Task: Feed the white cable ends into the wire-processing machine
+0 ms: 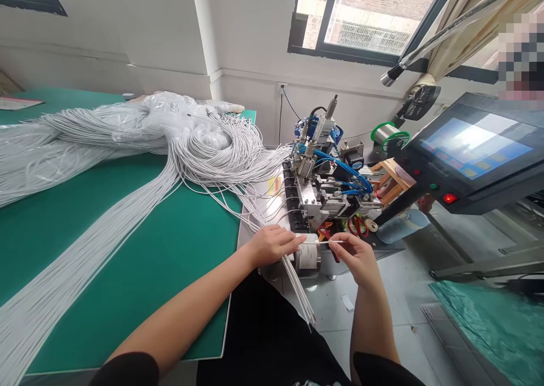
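A thin white cable (pixel 315 242) runs roughly level between my two hands. My left hand (pixel 272 247) is closed on it, the fingers pressed together near the machine's front edge. The cable's end is pinched between thumb and fingers of my right hand (pixel 355 254). Several loose white cables (pixel 300 289) hang below my left hand over my lap; whether its palm holds them too, I cannot tell. Just ahead is a benchtop machine (pixel 312 187) with metal cylinders and blue air hoses, and white cables lie in its black feed row (pixel 293 199).
A large heap of white cables (pixel 221 148), partly in plastic, covers much of the green table (pixel 191 250). Red-handled pliers (pixel 325 233) lie by the machine. A touchscreen panel (pixel 476 148) stands right, beside a wire spool (pixel 389 135). A person is partly visible at far right.
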`<control>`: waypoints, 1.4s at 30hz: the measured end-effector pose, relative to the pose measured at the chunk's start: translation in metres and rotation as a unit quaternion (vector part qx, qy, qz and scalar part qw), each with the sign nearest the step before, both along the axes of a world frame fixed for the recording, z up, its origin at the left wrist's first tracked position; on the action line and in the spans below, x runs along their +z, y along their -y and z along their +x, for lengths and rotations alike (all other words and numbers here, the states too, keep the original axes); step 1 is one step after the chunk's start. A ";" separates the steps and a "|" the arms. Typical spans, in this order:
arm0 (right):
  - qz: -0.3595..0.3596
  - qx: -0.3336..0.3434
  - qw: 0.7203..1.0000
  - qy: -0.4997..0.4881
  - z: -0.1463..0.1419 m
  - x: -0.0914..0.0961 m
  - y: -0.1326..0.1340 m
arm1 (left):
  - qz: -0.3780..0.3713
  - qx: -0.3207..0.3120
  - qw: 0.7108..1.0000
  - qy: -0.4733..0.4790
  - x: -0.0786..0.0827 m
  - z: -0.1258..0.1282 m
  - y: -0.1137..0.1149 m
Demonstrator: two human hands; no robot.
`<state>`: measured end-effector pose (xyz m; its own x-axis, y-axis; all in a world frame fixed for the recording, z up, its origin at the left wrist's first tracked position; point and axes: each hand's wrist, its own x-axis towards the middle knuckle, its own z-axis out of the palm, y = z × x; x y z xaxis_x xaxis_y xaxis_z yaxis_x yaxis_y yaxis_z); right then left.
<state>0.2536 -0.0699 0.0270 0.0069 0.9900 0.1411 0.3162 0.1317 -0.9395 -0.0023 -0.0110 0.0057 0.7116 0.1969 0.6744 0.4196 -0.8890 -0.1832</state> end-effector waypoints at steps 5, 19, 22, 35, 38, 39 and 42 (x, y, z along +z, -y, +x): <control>0.002 -0.092 0.983 -0.160 -0.011 -0.024 -0.011 | 0.010 0.004 1.000 0.015 -0.003 0.001 0.000; 0.007 -0.083 0.975 -0.204 -0.025 -0.026 -0.020 | -0.069 0.082 0.994 -0.031 -0.011 0.004 -0.002; -0.027 -0.048 0.973 -0.224 -0.023 -0.026 -0.021 | -0.095 0.103 0.989 -0.044 -0.009 0.003 -0.003; -0.026 -0.068 0.997 -0.033 -0.019 -0.044 -0.048 | -0.095 0.133 0.986 -0.031 -0.006 0.002 -0.003; -0.019 -0.062 0.997 0.031 -0.022 -0.043 -0.052 | -0.096 0.144 0.985 -0.025 -0.004 0.002 -0.002; -0.016 -0.062 0.997 0.043 -0.023 -0.044 -0.054 | -0.097 0.147 0.984 -0.024 -0.004 0.003 -0.002; 0.000 -0.061 0.996 0.063 -0.024 -0.045 -0.059 | -0.100 0.160 0.982 -0.019 -0.004 0.003 -0.002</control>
